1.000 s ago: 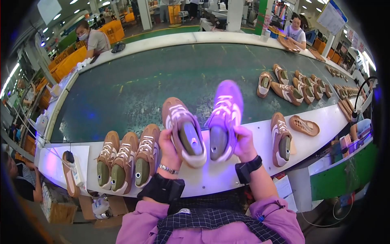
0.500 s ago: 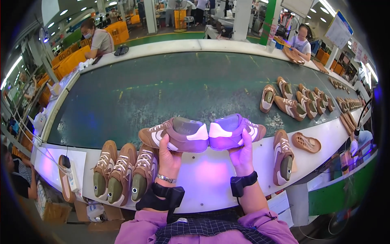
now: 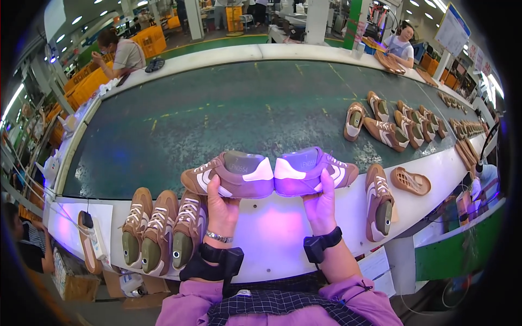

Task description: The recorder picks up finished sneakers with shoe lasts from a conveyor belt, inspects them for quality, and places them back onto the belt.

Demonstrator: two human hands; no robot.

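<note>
Tan loose sole [image 3: 88, 247] at far left of your white bench [image 3: 261, 242]; right of it, three laced shoes [image 3: 159, 231] side by side. Your left hand [image 3: 222, 215] pinches the left-hand shoe [image 3: 234, 182], thumb on its near side, fingers mostly hidden; toe left. Change noted: a second ago both toes pointed away from you; now the pair is turned heel to heel, so, as judged, the white heel patches can be viewed together. Both shoes sit just beyond your palms, apparently raised off the bench; cannot tell whether the heels touch. Your right hand [image 3: 319, 211] grips the right-hand shoe [image 3: 311, 176] likewise, toe right, purple tint on it. Farther right: single shoe [image 3: 379, 202], lattice sole [image 3: 410, 181] just beside it.
</note>
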